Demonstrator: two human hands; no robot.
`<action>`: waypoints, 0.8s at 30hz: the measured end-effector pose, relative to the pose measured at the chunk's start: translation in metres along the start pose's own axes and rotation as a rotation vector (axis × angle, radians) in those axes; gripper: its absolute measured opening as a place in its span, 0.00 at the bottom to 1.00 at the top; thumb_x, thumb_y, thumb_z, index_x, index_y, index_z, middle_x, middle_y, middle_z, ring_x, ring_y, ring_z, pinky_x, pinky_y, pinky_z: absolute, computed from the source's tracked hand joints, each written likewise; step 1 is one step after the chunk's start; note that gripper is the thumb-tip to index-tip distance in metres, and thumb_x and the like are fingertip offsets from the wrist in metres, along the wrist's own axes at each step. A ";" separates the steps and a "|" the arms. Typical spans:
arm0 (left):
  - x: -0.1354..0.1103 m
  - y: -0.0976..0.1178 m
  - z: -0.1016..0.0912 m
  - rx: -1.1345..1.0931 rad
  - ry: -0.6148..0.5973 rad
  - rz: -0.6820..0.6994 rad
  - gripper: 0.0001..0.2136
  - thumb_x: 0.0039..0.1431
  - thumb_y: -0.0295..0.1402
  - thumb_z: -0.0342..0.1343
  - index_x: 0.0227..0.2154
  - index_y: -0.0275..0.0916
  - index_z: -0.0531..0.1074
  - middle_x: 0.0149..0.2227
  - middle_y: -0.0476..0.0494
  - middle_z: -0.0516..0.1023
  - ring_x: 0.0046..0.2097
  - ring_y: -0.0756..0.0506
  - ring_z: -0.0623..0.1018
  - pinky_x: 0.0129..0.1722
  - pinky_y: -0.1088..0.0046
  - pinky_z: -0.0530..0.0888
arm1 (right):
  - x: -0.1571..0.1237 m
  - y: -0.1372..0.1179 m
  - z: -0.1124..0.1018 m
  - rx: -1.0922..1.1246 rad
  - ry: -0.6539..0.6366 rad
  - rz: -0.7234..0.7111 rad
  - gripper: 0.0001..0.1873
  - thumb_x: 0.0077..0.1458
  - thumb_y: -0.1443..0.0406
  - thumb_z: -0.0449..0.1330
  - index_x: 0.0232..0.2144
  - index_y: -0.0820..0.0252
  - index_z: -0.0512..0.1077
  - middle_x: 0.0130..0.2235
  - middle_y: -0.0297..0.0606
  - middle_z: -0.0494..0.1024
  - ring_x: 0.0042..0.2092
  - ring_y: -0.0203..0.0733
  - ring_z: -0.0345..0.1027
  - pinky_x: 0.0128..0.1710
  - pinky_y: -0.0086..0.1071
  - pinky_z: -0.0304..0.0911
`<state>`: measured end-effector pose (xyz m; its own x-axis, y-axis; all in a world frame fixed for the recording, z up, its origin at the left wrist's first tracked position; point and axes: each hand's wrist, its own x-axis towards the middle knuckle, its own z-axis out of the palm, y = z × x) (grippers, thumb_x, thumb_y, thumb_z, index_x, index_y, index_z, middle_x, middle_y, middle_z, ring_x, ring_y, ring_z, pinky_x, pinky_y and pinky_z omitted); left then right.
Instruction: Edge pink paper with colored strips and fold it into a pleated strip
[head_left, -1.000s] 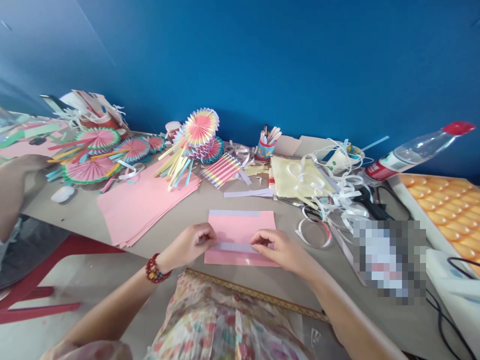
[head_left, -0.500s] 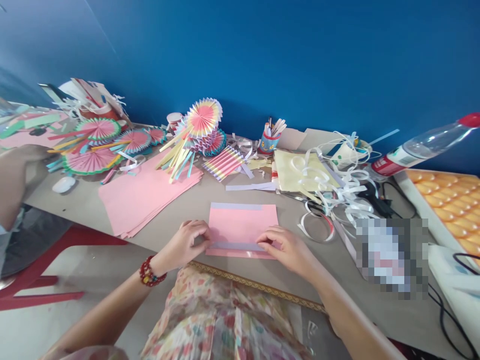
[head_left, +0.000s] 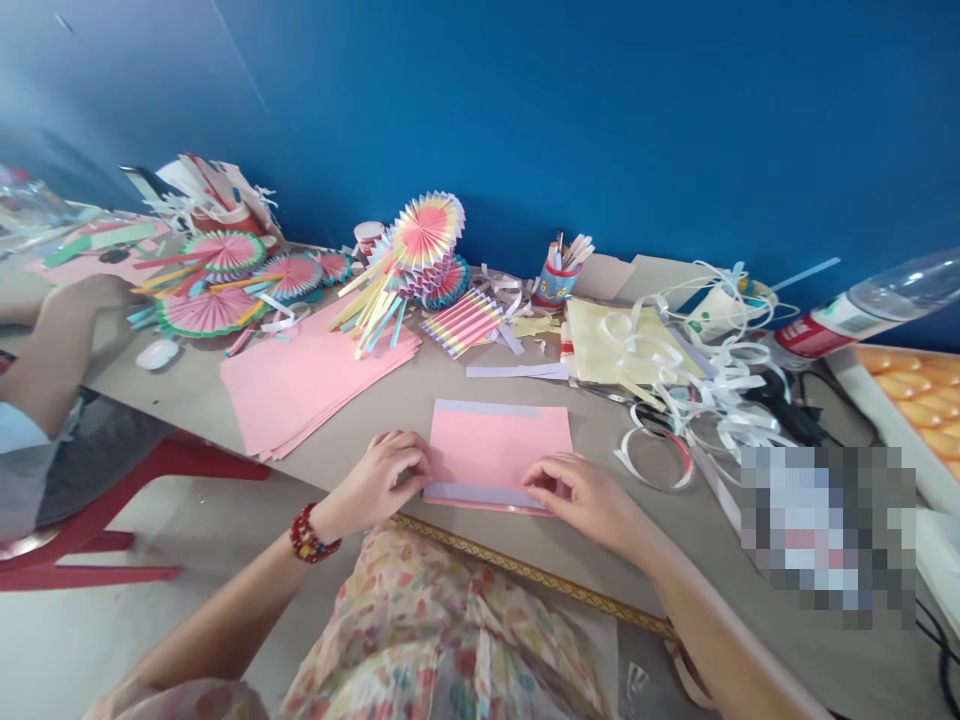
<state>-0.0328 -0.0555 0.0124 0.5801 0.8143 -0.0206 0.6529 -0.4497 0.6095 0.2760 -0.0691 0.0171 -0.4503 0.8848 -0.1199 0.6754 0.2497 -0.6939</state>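
A pink paper sheet (head_left: 499, 448) lies flat at the table's near edge. One pale lavender strip runs along its far edge. Another lavender paper strip (head_left: 476, 494) lies along the near edge, with a thin pink margin below it. At the left end of this near strip, my left hand (head_left: 384, 480) is closed, thumb and fingers pinching strip and sheet edge. My right hand (head_left: 589, 497) pinches the strip toward its right end, the fingers covering that end. A red bead bracelet circles my left wrist.
Left of the sheet lies a stack of pink paper (head_left: 315, 375), with folded paper fans (head_left: 427, 232) behind. White curled strips (head_left: 667, 365), a tape roll (head_left: 652, 455) and a bottle (head_left: 840, 315) are on the right. Another person's arm (head_left: 56, 350) rests at far left.
The near lavender strip has shifted closer to the sheet's near edge, narrowing the pink margin. Both hands stay at its ends. The whole view has swung slightly left.
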 end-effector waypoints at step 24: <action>-0.003 -0.004 0.006 0.075 0.000 0.042 0.05 0.63 0.31 0.51 0.32 0.41 0.70 0.42 0.43 0.71 0.46 0.42 0.69 0.50 0.61 0.65 | 0.002 -0.005 -0.002 -0.002 -0.046 0.036 0.04 0.56 0.62 0.57 0.30 0.53 0.71 0.33 0.33 0.78 0.37 0.42 0.69 0.41 0.34 0.63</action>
<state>-0.0343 -0.0580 0.0056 0.6079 0.7940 0.0039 0.6623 -0.5099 0.5490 0.2724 -0.0679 0.0219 -0.4522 0.8742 -0.1769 0.6924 0.2191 -0.6874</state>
